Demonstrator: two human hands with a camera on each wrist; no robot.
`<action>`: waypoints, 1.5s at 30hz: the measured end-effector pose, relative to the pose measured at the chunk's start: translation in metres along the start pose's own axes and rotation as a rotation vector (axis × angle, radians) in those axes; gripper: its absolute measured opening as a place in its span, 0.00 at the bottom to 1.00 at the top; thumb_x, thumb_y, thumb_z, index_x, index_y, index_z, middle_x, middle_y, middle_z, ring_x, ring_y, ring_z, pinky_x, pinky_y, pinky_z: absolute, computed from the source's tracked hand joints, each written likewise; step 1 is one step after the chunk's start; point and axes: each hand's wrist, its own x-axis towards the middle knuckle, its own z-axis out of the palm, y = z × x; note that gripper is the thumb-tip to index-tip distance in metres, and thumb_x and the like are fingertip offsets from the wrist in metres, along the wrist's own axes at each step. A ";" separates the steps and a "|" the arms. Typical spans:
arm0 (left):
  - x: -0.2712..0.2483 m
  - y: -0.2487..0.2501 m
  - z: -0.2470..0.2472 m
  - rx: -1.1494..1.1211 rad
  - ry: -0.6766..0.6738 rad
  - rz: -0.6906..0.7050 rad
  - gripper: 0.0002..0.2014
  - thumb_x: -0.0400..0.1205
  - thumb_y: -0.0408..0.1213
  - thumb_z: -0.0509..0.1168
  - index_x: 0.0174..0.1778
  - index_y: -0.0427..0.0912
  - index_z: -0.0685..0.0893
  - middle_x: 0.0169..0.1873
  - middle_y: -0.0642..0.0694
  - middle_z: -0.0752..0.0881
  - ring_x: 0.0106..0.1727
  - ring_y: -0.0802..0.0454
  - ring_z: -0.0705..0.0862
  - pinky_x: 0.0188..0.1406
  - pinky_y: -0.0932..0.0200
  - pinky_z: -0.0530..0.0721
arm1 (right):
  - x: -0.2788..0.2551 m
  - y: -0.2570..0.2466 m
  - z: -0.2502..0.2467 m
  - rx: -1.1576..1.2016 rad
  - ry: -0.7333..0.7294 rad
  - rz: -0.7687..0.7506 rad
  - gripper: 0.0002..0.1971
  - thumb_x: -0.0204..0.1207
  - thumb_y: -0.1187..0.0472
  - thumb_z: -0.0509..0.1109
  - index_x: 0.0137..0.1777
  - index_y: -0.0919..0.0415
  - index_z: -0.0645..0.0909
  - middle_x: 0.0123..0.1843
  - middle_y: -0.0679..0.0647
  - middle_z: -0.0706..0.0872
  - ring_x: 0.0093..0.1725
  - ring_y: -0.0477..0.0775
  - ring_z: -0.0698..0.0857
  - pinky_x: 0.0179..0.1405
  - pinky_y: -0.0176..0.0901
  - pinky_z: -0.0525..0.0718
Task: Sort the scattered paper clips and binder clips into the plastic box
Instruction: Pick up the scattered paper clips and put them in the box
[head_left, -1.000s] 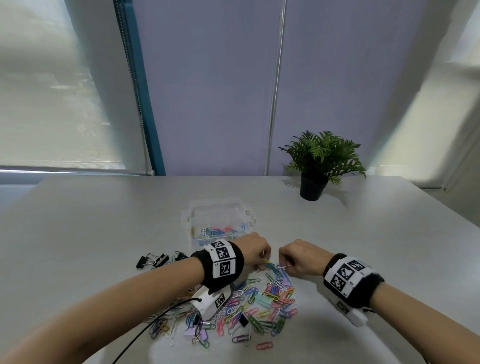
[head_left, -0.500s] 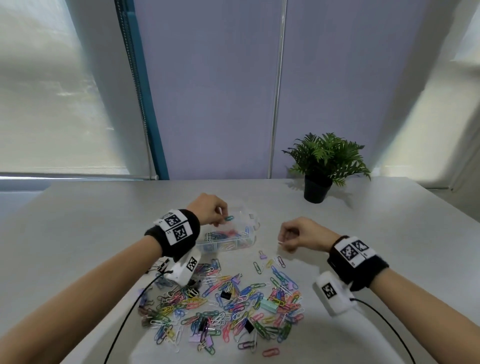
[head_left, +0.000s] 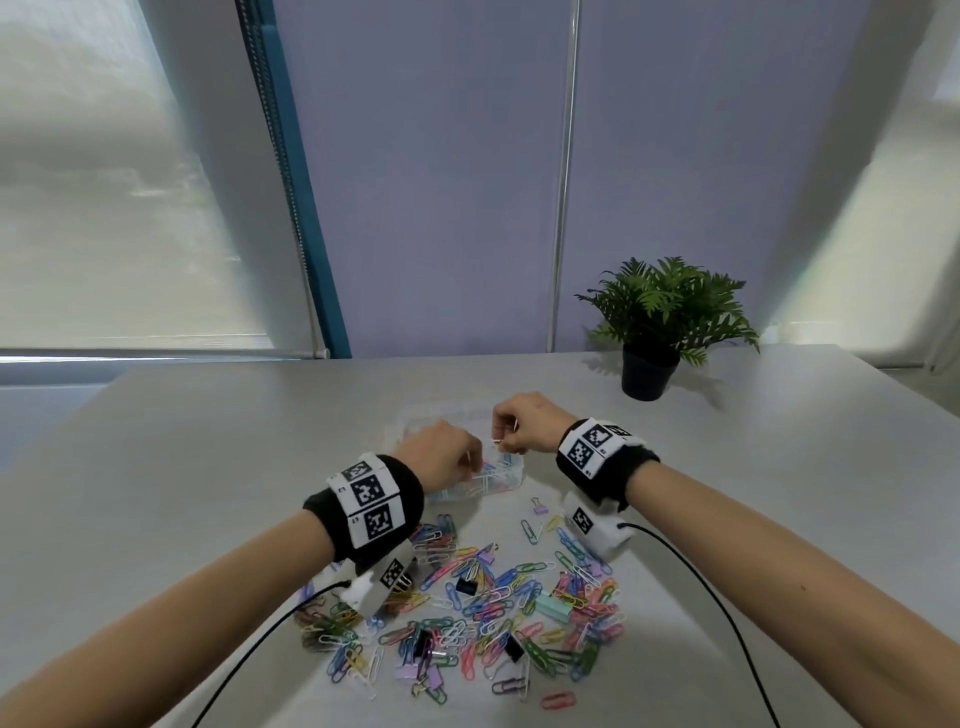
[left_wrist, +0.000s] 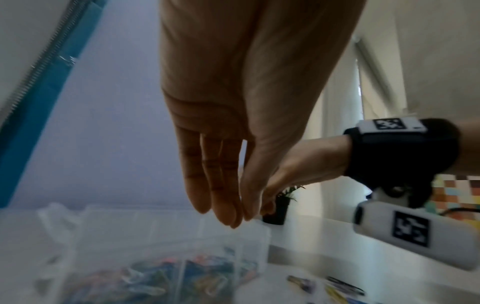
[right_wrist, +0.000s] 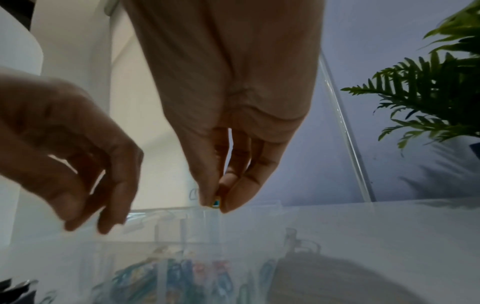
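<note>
The clear plastic box (head_left: 511, 475) holds coloured paper clips in its compartments. My left hand (head_left: 470, 465) hangs over the box (left_wrist: 155, 236); its fingers (left_wrist: 226, 201) point down, nearly straight, and hold nothing. My right hand (head_left: 501, 441) hovers above the box's right part, and its thumb and forefinger pinch a small paper clip (right_wrist: 216, 204). The scattered paper clips (head_left: 493, 613) lie in a wide pile in front of the box, with black binder clips (head_left: 466, 586) and a mint binder clip (head_left: 551, 607) among them.
A potted plant (head_left: 660, 322) stands at the back right of the grey table (head_left: 208, 467). Black cables (head_left: 701, 587) run from both wrist cameras toward me. A lone pink clip (head_left: 558, 700) lies nearest the front.
Both hands left the pile for the box. The left hand carried a clip over the box and now holds nothing; the right hand has brought its pinched clip above the box.
</note>
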 end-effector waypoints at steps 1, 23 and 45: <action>-0.001 0.008 0.003 -0.020 -0.035 0.027 0.09 0.78 0.31 0.65 0.52 0.41 0.87 0.51 0.43 0.90 0.54 0.46 0.86 0.58 0.53 0.82 | -0.001 0.001 0.000 -0.021 0.006 -0.004 0.04 0.69 0.75 0.71 0.43 0.71 0.83 0.28 0.51 0.80 0.25 0.44 0.79 0.21 0.23 0.76; 0.026 0.092 0.064 0.009 -0.218 0.099 0.31 0.68 0.46 0.76 0.65 0.44 0.74 0.56 0.38 0.74 0.56 0.39 0.77 0.55 0.48 0.78 | -0.101 0.051 0.018 -0.299 -0.279 0.318 0.33 0.62 0.41 0.78 0.60 0.58 0.70 0.50 0.51 0.71 0.50 0.53 0.74 0.51 0.48 0.76; 0.033 0.061 0.048 -0.203 -0.250 0.182 0.10 0.70 0.29 0.73 0.47 0.37 0.87 0.44 0.39 0.90 0.39 0.53 0.81 0.39 0.65 0.75 | -0.096 0.050 0.024 0.056 -0.155 0.411 0.08 0.67 0.73 0.72 0.36 0.60 0.85 0.30 0.53 0.85 0.26 0.45 0.84 0.31 0.36 0.85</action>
